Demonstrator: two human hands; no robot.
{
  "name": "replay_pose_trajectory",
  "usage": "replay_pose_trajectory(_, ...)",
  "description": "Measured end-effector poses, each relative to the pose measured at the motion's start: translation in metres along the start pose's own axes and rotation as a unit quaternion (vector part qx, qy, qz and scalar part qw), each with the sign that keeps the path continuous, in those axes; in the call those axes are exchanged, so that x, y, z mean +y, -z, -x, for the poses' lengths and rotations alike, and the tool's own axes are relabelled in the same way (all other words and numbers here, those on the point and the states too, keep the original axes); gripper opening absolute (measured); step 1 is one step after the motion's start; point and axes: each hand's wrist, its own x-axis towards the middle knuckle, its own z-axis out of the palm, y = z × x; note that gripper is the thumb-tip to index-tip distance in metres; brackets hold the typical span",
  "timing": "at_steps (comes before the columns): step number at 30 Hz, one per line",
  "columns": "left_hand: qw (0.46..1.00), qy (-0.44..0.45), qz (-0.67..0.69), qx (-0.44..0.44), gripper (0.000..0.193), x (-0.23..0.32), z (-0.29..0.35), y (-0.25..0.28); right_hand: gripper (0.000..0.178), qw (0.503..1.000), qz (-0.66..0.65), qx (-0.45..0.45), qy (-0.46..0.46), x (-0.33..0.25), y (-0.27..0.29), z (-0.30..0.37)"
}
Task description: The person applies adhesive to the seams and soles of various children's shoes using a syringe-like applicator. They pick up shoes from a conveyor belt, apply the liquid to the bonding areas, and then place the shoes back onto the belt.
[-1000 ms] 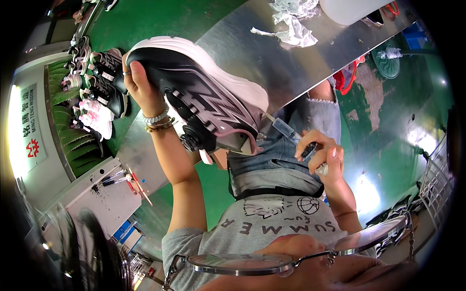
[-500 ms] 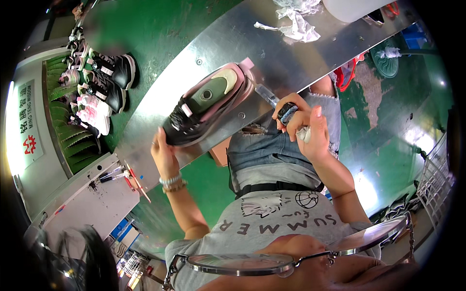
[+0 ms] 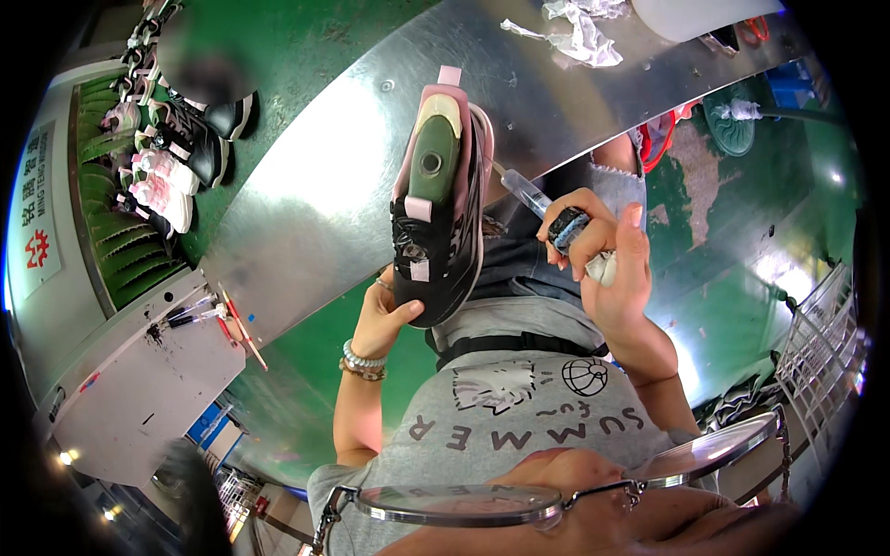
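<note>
A black and pink sneaker (image 3: 454, 261) with a green shoe last (image 3: 435, 139) inside stands out over the near edge of the metal bench, heel pointing away from me. My left hand (image 3: 382, 317) grips its toe from the left, thumb on the upper. My right hand (image 3: 603, 252) is closed round a clear syringe (image 3: 527, 193) with a dark, blue-tinged wrapped part. Its thin tip points at the sneaker's right side; whether it touches, I cannot tell. Something white and crumpled (image 3: 601, 269) is tucked in the same hand.
The metal bench (image 3: 315, 167) runs diagonally. Crumpled white paper (image 3: 584, 35) lies at its far right, by a white container (image 3: 691, 17). Several shoes (image 3: 190, 139) line a green conveyor (image 3: 130, 259) at the left. Pens (image 3: 190, 313) lie on a side table. A wire cart (image 3: 816, 334) stands right.
The sneaker has turned more upright and come nearer to me and rightward, with my left hand on its toe. My right hand has moved slightly right and down, still holding the syringe.
</note>
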Motion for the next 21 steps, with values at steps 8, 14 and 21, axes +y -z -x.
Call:
replay_pose_trajectory(8, 0.974, 0.028, 0.175, -0.142, 0.08, -0.011, -0.036, -0.045, 0.071, 0.999, 0.018, -0.031, -0.029, -0.017, 0.007, 0.015)
replay_pose_trajectory(14, 0.93, 0.067, 0.276, -0.234, 0.083, -0.024, -0.058, -0.072, 0.075, 0.998, 0.045, 0.001, -0.033, -0.039, 0.008, 0.029)
replay_pose_trajectory(21, 0.87, 0.059, 0.357, -0.334, 0.073, -0.02, -0.101, -0.127, 0.059, 0.985, 0.115, 0.11, 0.074, -0.062, 0.013, 0.052)
